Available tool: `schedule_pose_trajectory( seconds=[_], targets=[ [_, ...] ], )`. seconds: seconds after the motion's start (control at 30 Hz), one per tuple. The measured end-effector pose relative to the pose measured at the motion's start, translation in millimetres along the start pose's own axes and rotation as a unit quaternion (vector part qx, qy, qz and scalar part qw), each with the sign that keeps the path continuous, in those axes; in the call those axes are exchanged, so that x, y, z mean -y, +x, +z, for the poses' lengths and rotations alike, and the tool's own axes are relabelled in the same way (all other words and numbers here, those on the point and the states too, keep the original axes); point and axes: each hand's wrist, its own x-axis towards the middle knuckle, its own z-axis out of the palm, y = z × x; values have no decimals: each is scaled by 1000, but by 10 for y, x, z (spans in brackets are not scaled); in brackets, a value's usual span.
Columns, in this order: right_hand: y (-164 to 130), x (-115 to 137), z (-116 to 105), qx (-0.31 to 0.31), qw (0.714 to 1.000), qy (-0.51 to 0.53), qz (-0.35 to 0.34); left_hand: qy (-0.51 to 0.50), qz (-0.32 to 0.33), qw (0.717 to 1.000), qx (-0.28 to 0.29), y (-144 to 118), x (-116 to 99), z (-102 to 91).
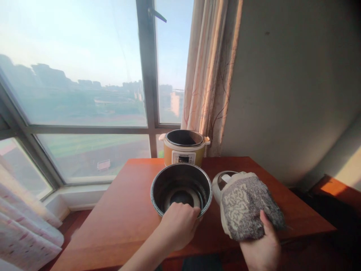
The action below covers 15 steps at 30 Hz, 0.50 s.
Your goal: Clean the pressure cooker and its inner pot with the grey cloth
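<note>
My left hand [180, 225] is closed on the near rim of a dark inner pot [162, 184], which is tilted so that its hollow faces me. In my right hand [265, 241] is a folded grey and cream towel [248, 205], with the thumb lying over its top. Behind the pot stands the pressure cooker [168, 153], a yellow and white body with a control panel on its front and its top uncovered. The cooker's lid [216, 187] lies on the table beside the pot, partly hidden by the towel.
Everything stands on a reddish-brown wooden table [121, 210]. Large windows [84, 75] rise at the left and behind, with a curtain [207, 75] hanging by the cooker. A grey wall [282, 94] is on the right. Another curtain [25, 214] hangs at the lower left.
</note>
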Motion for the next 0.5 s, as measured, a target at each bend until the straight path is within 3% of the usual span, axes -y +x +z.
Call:
schedule_pose_trajectory(
  seconds=[0.17,0.27,0.4,0.5],
  targets=[
    [-75,-266,60,47,999,-14,18,-83,-45,993,-68,-200,169,75],
    [-211,-484,146,62,996,-18,64,-189,-45,971,-140,-328,258,221],
    [-380,-744,232,67,992,-45,101,-351,-54,898,-260,-442,288,465],
    [-443,-861,248,63,991,-89,74,-449,-89,828,-325,-479,306,617]
  ],
)
